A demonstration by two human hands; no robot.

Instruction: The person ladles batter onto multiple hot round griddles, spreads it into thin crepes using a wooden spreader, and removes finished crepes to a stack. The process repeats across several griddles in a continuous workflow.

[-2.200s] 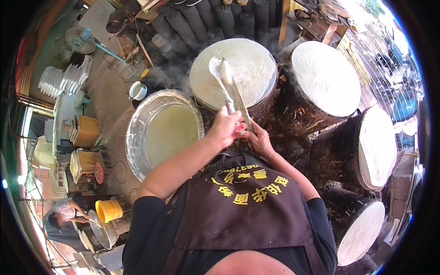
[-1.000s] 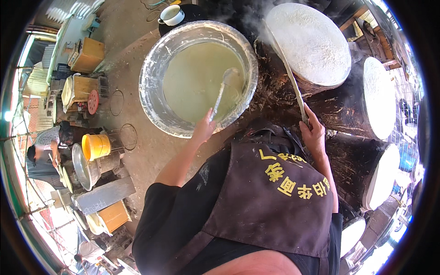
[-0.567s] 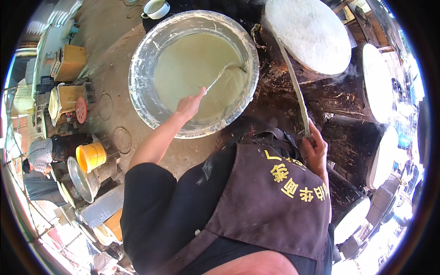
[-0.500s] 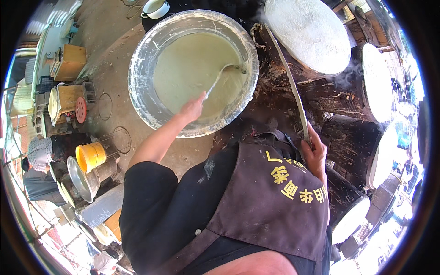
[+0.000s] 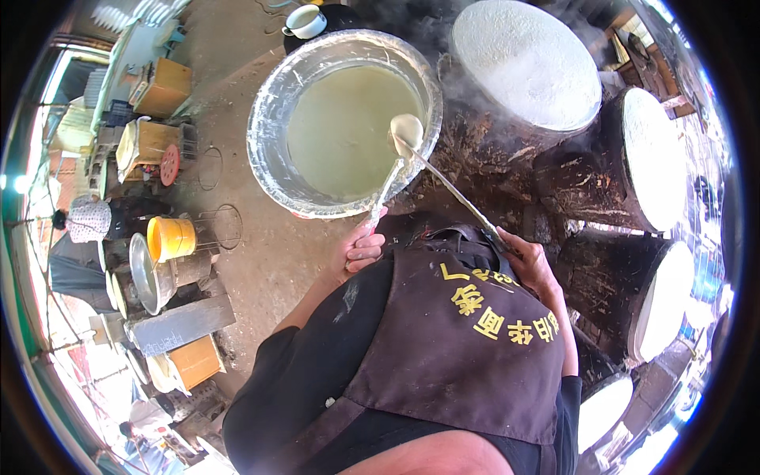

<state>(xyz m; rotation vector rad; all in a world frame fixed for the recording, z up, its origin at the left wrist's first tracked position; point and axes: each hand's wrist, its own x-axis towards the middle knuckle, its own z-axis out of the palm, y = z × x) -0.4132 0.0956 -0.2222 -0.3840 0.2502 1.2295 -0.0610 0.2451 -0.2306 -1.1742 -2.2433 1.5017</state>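
Note:
A ladle with pale batter in its bowl is gripped in my left hand. Its bowl hangs over the right part of a large metal basin, whose rim is crusted with dried batter. Creamy liquid batter partly fills the basin. My right hand is closed around the near end of a long thin stick. The stick's far end crosses the ladle near its bowl; I cannot tell whether they touch.
Steaming round white-topped drums curve along the right. A white enamel pot stands beyond the basin. At left are a yellow bucket, a metal bowl, wooden boxes and a person in a patterned top.
My left hand has lifted the ladle out of the batter and drawn it toward me. The stick has swung left from beside the drum to the ladle. The whole view has shifted.

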